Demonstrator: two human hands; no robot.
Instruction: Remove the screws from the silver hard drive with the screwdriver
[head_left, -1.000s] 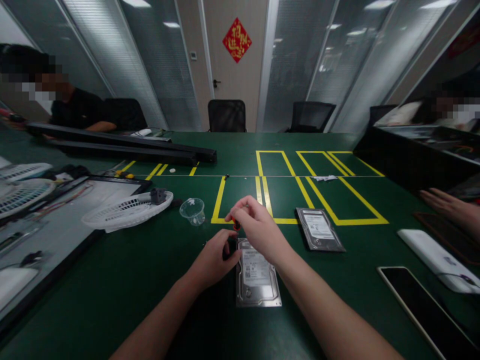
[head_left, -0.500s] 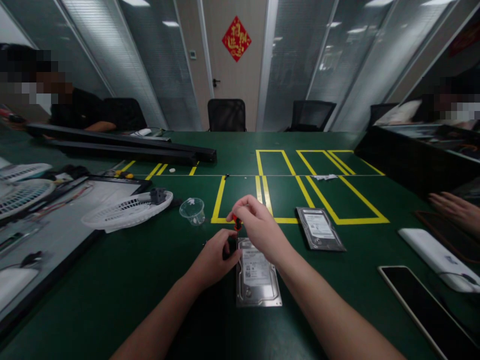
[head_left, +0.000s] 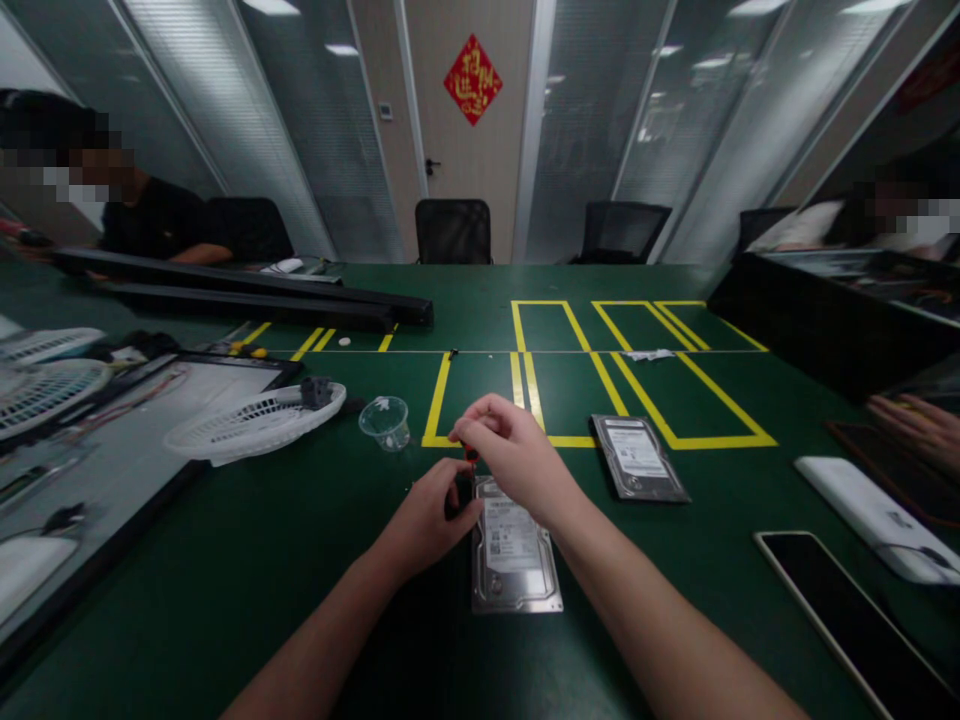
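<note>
A silver hard drive (head_left: pixel 517 570) lies label up on the green table in front of me. My right hand (head_left: pixel 504 440) is closed round the handle of a small red and black screwdriver (head_left: pixel 471 453), held upright over the drive's far left corner. Its shaft points down at that corner; the tip is too small to make out. At the left edge of the drive, my left hand (head_left: pixel 435 508) grips with the thumb on top and the fingers curled near the shaft. To the right lies a second hard drive (head_left: pixel 639 458), apart from both hands.
A clear plastic cup (head_left: pixel 385 424) stands left of my hands, beside a white fan-like grille (head_left: pixel 255 422). On the right are a phone (head_left: pixel 855 620), a white power bank (head_left: pixel 877 518) and a co-worker's hand (head_left: pixel 919 425). Another person sits at the far left behind black bars (head_left: pixel 300 300).
My right hand has shifted slightly left and down, and its fingers have turned a little on the screwdriver. The left hand and the drive stay put. The co-worker's hand at right moved slightly.
</note>
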